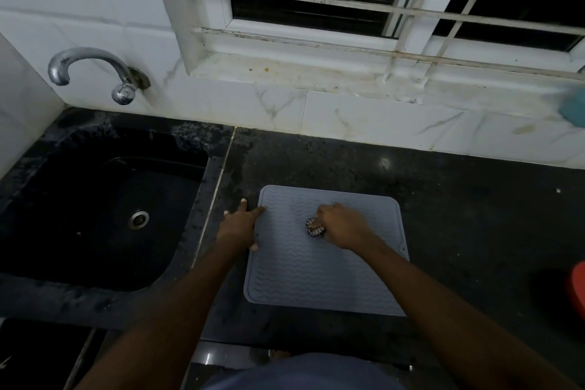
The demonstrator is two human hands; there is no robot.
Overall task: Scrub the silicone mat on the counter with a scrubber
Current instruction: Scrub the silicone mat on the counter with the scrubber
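Note:
A grey ribbed silicone mat point(316, 272) lies flat on the dark counter point(459, 215). My right hand point(342, 226) is closed around a small round scrubber point(315, 228) and presses it onto the upper middle of the mat. My left hand point(240, 225) rests flat on the mat's left edge, fingers spread, with the fingertips on the mat's upper left corner and the thumb on the mat lower down.
A black sink point(104, 215) with a steel drain point(138, 219) lies left of the mat. A chrome tap point(91, 68) sticks out of the white tiled wall above it. A red object point(577, 285) sits at the right edge, a teal one point(573, 108) higher up.

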